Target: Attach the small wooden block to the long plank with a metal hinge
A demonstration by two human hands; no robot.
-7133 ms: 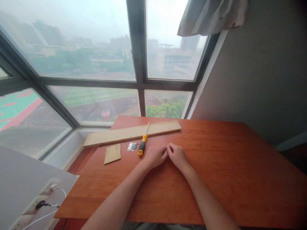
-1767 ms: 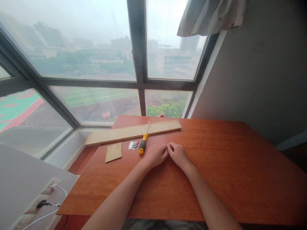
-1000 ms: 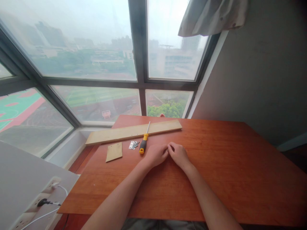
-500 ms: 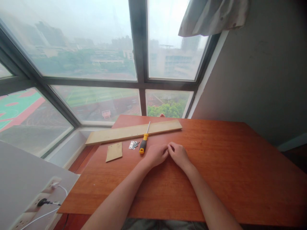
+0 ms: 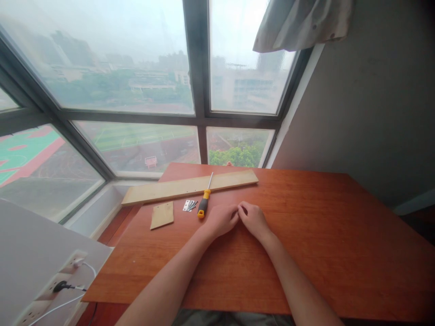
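Observation:
My left hand (image 5: 222, 220) and my right hand (image 5: 252, 220) rest on the table, curled, with their fingertips meeting in the middle. Nothing shows in either one. Just left of my left hand lies a screwdriver (image 5: 203, 206) with a yellow and black handle; its shaft crosses a long, pale wooden board (image 5: 163, 190). Several screws (image 5: 192, 205) lie over a small white metal plate with holes, probably a hinge (image 5: 186, 204). Beside these is a small wooden piece (image 5: 162, 215) with two holes near its far edge.
The reddish-brown table (image 5: 322, 244) stands against large windows and a grey wall (image 5: 356, 113). The board's left end juts past the table's edge. At lower left, a black plug (image 5: 60, 286) and white cables sit in wall sockets. A small pinkish thing (image 5: 229, 164) shows behind the far edge.
Both hands keep the same pose, and the tools and wood stay put. The view has shifted slightly. A small pinkish thing has appeared behind the table's far edge since the oldest frame.

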